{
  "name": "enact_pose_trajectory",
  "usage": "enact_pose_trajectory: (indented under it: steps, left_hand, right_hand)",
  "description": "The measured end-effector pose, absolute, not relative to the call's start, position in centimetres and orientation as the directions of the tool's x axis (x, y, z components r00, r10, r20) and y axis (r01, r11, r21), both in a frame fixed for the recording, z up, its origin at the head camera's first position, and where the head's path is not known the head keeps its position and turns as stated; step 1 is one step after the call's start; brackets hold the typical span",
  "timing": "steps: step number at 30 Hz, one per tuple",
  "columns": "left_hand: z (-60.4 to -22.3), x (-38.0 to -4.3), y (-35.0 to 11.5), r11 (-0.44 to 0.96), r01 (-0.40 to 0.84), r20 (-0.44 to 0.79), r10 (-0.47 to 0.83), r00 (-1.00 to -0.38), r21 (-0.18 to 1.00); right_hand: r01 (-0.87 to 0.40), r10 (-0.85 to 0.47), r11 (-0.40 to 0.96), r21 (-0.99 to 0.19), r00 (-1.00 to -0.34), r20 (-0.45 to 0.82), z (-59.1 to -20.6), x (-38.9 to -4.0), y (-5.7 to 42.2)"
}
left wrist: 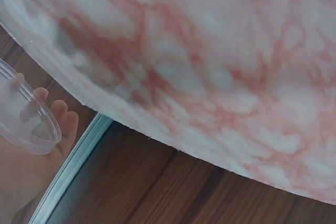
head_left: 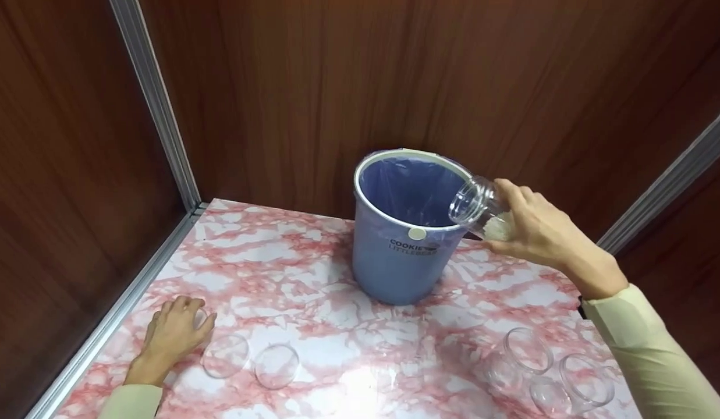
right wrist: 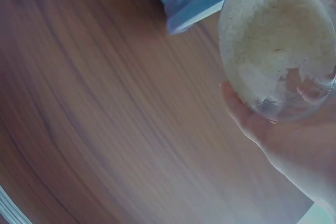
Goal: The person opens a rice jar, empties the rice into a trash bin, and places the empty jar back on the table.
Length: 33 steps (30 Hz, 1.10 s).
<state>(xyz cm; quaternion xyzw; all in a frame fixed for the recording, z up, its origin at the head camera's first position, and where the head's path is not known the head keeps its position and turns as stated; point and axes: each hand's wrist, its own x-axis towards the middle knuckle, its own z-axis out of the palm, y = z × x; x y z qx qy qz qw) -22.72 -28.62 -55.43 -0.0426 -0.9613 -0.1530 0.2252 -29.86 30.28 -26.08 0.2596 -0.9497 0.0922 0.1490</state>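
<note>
My right hand (head_left: 528,227) grips a clear plastic jar (head_left: 481,203), tilted with its mouth over the right rim of a blue bin (head_left: 394,262). Pale grains that look like rice (right wrist: 273,30) lie against the jar's bottom in the right wrist view. At the left of the table, my left hand (head_left: 172,331) has a clear round lid (left wrist: 44,129) between thumb and fingers, low over the surface. Two more clear lids (head_left: 277,365) lie flat beside that hand.
Several clear jars (head_left: 587,379) stand at the front right of the marbled table (head_left: 313,326). A clear liner (head_left: 389,174) covers the bin's inside. Brown wood panels (head_left: 290,105) with metal frame strips (head_left: 162,105) close in the back and sides.
</note>
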Motion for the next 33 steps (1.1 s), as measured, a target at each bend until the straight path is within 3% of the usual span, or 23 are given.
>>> enact_pose_trajectory:
  steps: [4, 16, 33]
  left_hand:
    - [-56.1, -22.6, -29.0, 0.95, 0.15, 0.432, 0.019, -0.902, 0.273]
    - [-56.7, -21.9, -29.2, 0.944, 0.109, 0.231, 0.036, -0.972, 0.312]
    - [-57.1, -21.9, -28.9, 0.937, 0.133, 0.307, 0.029, -0.951, 0.323]
  right_hand:
    - [-0.508, -0.482, 0.861, -0.002, -0.818, 0.314, -25.5, -30.6, 29.8]
    - [-0.524, -0.536, 0.842, 0.128, -0.785, 0.312, -25.3, -32.2, 29.0]
    - [-0.544, -0.606, 0.795, 0.269, -0.736, 0.301, -25.5, -33.5, 28.6]
